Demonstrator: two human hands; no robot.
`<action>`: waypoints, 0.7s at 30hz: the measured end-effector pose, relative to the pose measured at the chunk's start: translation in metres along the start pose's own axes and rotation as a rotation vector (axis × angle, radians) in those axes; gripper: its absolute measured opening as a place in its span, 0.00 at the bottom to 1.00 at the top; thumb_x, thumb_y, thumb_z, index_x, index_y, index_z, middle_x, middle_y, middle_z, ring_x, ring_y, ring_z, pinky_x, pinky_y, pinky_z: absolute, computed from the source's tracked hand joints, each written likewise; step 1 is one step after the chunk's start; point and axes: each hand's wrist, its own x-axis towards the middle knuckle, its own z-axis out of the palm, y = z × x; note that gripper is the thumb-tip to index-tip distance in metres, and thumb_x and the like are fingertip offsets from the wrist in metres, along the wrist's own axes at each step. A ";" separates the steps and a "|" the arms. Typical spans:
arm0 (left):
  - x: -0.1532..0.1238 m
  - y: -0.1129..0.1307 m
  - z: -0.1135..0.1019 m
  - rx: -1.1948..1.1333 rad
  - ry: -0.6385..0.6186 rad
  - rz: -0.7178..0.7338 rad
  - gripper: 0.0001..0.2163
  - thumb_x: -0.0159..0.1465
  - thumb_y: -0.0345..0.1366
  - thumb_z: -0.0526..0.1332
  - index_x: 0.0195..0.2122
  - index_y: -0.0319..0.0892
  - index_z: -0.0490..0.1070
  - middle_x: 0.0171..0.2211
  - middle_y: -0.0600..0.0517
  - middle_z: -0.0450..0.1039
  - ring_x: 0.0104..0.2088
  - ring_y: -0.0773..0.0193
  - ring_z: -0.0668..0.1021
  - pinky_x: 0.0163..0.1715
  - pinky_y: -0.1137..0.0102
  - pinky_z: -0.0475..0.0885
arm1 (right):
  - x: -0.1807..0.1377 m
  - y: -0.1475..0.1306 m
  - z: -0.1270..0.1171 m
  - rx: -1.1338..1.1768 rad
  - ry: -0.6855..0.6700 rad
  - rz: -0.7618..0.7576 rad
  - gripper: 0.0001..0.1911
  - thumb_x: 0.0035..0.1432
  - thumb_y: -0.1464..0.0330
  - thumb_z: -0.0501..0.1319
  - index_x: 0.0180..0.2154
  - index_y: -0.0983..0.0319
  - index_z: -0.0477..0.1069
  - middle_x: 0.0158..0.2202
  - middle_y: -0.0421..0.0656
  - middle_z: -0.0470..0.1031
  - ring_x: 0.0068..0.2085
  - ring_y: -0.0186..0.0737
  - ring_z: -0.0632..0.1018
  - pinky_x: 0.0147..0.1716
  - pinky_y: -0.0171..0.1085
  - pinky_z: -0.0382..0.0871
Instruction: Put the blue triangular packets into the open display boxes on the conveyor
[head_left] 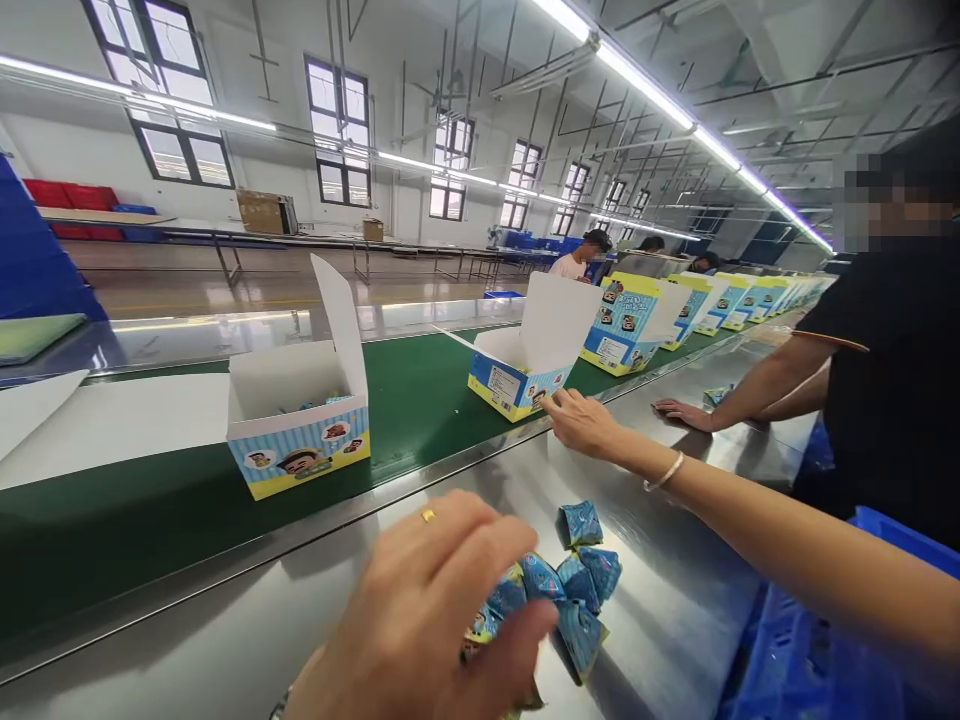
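My left hand (pixel 435 610) is in the foreground, slightly blurred, thumb apart from the fingers. It hovers over or beside a cluster of small blue foil packets (pixel 581 630) on the steel table and hides some of them. My right hand (pixel 581 420), with a bracelet on its wrist, reaches to the lower corner of an open printed box (pixel 499 385). Its fingers are curled together at the box's face; whether they hold something small is hidden. Nearer on the left stands another open box (pixel 300 450), flaps up, with some packets visible inside.
A green conveyor belt (pixel 412 400) carries a row of upright printed boxes (pixel 622 325) into the distance. A co-worker in a black shirt (pixel 885 370) leans on the steel table (pixel 660 570) at right. Blue plastic crates (pixel 817 650) sit at lower right. More people work farther back.
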 end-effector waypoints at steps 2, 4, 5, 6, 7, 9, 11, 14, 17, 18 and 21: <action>0.009 -0.019 0.005 0.026 -0.007 -0.053 0.05 0.78 0.35 0.61 0.53 0.49 0.72 0.41 0.55 0.82 0.38 0.64 0.84 0.41 0.69 0.79 | -0.035 0.002 0.017 0.061 -0.161 -0.034 0.26 0.72 0.65 0.57 0.69 0.58 0.72 0.57 0.60 0.80 0.57 0.64 0.81 0.51 0.52 0.75; 0.020 -0.042 0.014 0.043 -0.064 -0.154 0.04 0.77 0.34 0.60 0.51 0.48 0.73 0.39 0.56 0.80 0.37 0.64 0.82 0.38 0.68 0.75 | -0.062 0.003 0.037 0.118 -0.291 -0.066 0.28 0.69 0.63 0.62 0.69 0.54 0.74 0.53 0.56 0.83 0.54 0.62 0.85 0.49 0.51 0.76; 0.024 -0.054 0.022 0.058 -0.121 -0.219 0.05 0.77 0.35 0.60 0.50 0.47 0.73 0.39 0.55 0.80 0.36 0.63 0.81 0.38 0.67 0.75 | -0.071 0.002 0.047 0.142 -0.335 -0.076 0.30 0.68 0.63 0.63 0.70 0.54 0.74 0.53 0.56 0.84 0.54 0.64 0.85 0.49 0.52 0.76; 0.028 -0.065 0.030 0.086 -0.201 -0.291 0.06 0.77 0.35 0.58 0.51 0.46 0.74 0.39 0.53 0.80 0.37 0.61 0.81 0.39 0.66 0.74 | -0.078 0.002 0.056 0.166 -0.366 -0.082 0.31 0.67 0.63 0.64 0.70 0.54 0.74 0.53 0.57 0.84 0.55 0.65 0.86 0.50 0.53 0.77; 0.030 -0.076 0.040 0.131 -0.310 -0.365 0.08 0.77 0.36 0.57 0.53 0.45 0.74 0.41 0.51 0.81 0.39 0.58 0.81 0.41 0.64 0.75 | -0.082 0.001 0.064 0.191 -0.386 -0.087 0.31 0.68 0.63 0.64 0.70 0.54 0.74 0.52 0.58 0.85 0.55 0.66 0.86 0.50 0.53 0.77; 0.030 -0.092 0.061 0.229 -0.574 -0.489 0.13 0.77 0.39 0.57 0.58 0.43 0.74 0.49 0.45 0.82 0.48 0.52 0.83 0.49 0.59 0.76 | -0.082 -0.002 0.077 0.242 -0.409 -0.103 0.29 0.68 0.61 0.63 0.68 0.56 0.77 0.50 0.58 0.86 0.53 0.66 0.87 0.48 0.52 0.77; 0.021 -0.104 0.083 0.280 -0.794 -0.548 0.19 0.74 0.44 0.63 0.63 0.42 0.73 0.58 0.40 0.80 0.57 0.44 0.82 0.56 0.56 0.75 | -0.079 -0.005 0.086 0.286 -0.406 -0.131 0.27 0.67 0.61 0.63 0.65 0.57 0.79 0.48 0.56 0.87 0.52 0.64 0.87 0.47 0.50 0.77; -0.003 -0.117 0.115 0.266 -0.971 -0.592 0.29 0.63 0.46 0.75 0.63 0.43 0.74 0.60 0.39 0.81 0.59 0.40 0.82 0.55 0.56 0.77 | -0.072 -0.007 0.094 0.324 -0.358 -0.165 0.27 0.61 0.65 0.67 0.62 0.56 0.81 0.51 0.53 0.87 0.55 0.60 0.86 0.50 0.46 0.76; -0.023 -0.132 0.140 0.272 -1.061 -0.616 0.23 0.60 0.39 0.75 0.56 0.44 0.79 0.58 0.41 0.83 0.58 0.41 0.82 0.52 0.58 0.76 | -0.068 -0.006 0.096 0.334 -0.302 -0.167 0.26 0.57 0.67 0.69 0.58 0.55 0.83 0.51 0.50 0.87 0.56 0.59 0.85 0.50 0.45 0.76; -0.025 -0.136 0.146 0.268 -1.070 -0.617 0.19 0.60 0.37 0.74 0.53 0.44 0.79 0.56 0.42 0.83 0.58 0.42 0.82 0.52 0.59 0.76 | -0.066 -0.004 0.094 0.333 -0.284 -0.158 0.24 0.57 0.67 0.69 0.56 0.55 0.84 0.51 0.51 0.87 0.56 0.60 0.86 0.49 0.45 0.76; -0.013 -0.140 0.147 0.239 -1.035 -0.610 0.15 0.59 0.34 0.73 0.48 0.45 0.79 0.53 0.44 0.83 0.55 0.46 0.82 0.51 0.61 0.75 | -0.061 0.004 0.074 0.330 -0.195 -0.101 0.21 0.62 0.66 0.69 0.56 0.59 0.84 0.50 0.56 0.87 0.53 0.65 0.87 0.49 0.51 0.79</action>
